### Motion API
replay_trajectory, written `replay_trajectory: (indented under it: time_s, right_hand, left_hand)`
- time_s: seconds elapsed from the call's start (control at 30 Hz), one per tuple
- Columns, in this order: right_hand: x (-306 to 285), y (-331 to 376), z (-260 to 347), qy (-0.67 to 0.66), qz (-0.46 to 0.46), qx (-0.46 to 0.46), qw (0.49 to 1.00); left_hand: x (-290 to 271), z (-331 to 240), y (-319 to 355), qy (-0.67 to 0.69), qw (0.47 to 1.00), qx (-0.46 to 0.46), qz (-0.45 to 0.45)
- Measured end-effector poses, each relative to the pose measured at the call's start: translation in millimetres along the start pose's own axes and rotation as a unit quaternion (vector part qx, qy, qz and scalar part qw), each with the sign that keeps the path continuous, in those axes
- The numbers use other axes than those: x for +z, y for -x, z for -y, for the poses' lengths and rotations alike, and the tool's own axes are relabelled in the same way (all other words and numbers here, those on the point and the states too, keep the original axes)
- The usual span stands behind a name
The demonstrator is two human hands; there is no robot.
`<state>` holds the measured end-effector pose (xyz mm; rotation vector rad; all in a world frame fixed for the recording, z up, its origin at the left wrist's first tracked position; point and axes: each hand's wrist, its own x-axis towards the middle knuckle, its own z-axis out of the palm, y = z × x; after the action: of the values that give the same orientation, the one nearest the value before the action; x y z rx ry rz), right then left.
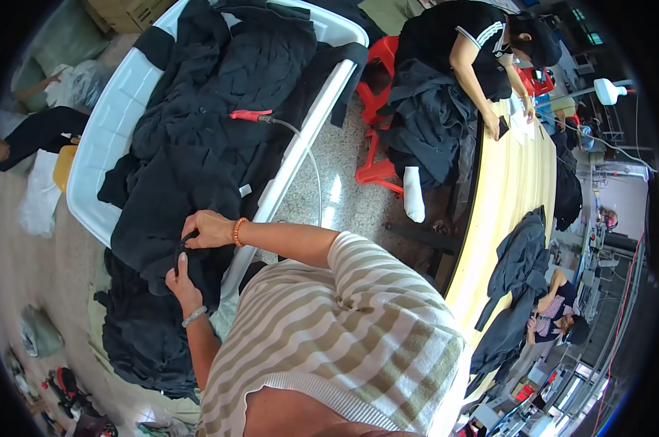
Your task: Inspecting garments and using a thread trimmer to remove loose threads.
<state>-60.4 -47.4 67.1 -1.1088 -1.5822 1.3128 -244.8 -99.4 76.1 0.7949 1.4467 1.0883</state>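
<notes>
A black garment [162,197] hangs over the near end of the white plastic tub [96,156], and both my hands are at its edge. My right hand [211,229], with an orange bead bracelet, pinches a dark fold of cloth. Just nearer to me, my left hand [186,285], wearing a pale bangle, grips the same edge with thumb upright and fingers closed. Whatever small part lies between the fingertips is hard to make out. More black garments [260,65] fill the tub. On them rests a red-handled air gun [251,116] with a clear hose.
Below the tub lies a heap of dark clothes [143,335]. To the right are red stools [377,171] and a long pale worktable [504,189] carrying dark garments [519,266]. One co-worker [446,44] bends over the table; another person [559,313] is farther right.
</notes>
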Motion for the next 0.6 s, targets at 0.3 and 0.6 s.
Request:
replay_trajectory:
  time_s: [0.3,0.6]
  right_hand:
    - [20,-4,20,0.114,-0.017,-0.028,0.993]
    - [26,-1,27,0.208,0.034,-0.052,0.976]
  left_hand:
    - [-5,6,-3,-0.078,0.993,0.083,0.026]
    - [-11,9,0,-0.236,0.962,0.136,-0.003]
